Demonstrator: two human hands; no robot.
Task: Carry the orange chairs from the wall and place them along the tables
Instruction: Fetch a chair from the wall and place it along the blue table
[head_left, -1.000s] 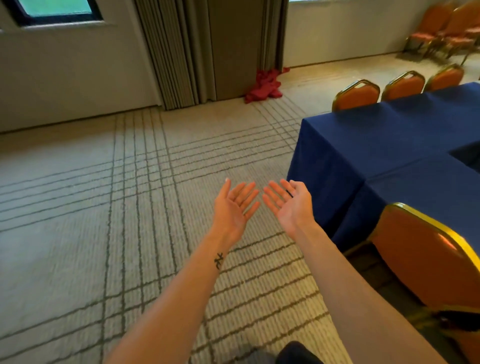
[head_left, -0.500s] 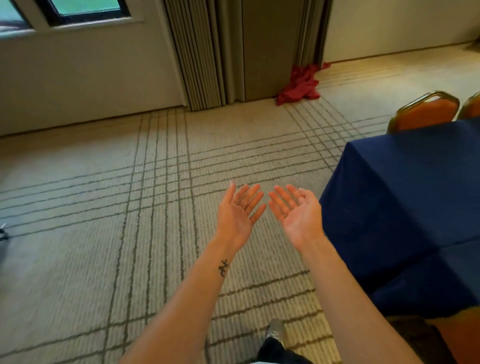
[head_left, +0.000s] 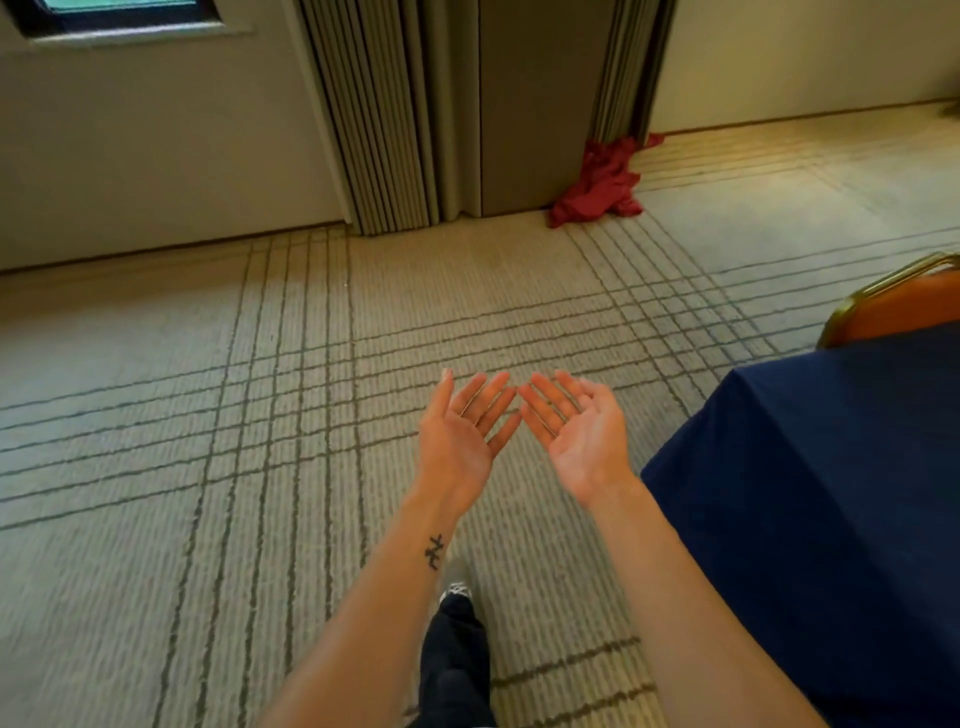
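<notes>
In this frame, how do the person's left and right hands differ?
The left hand has a small dark tattoo near its wrist; the right hand shows none. The right hand is nearer the blue table than the left hand. Both are palm-up, open and empty.

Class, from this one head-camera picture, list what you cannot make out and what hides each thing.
Head view throughout.
Orange chair: only the top of its backrest shows; the blue-clothed table and the right edge hide the rest.
Window: cut off by the top edge.
Red cloth: crumpled, so what it is cannot be told.
Shoe: small and blurred.
</notes>
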